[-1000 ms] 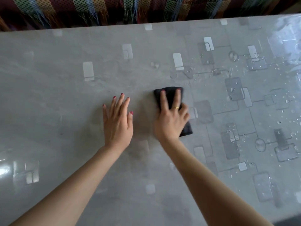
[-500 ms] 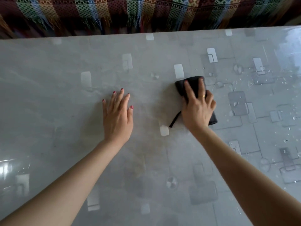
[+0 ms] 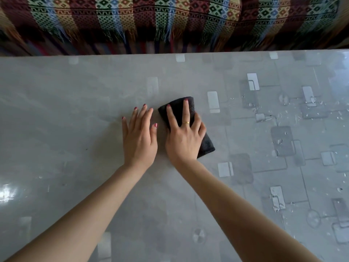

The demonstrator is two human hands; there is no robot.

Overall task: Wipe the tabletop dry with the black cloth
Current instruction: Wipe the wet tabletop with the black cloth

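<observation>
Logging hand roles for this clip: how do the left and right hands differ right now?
The right hand presses flat on the folded black cloth; the left hand lies flat on the bare tabletop. The right hand wears a gold ring; none shows on the left hand. Both are palm-down with red-painted nails.

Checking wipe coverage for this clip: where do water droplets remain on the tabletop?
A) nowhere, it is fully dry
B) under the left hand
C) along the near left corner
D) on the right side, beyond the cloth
D: droplets bead on the tabletop to the right of the black cloth pressed flat under the right hand.
</observation>
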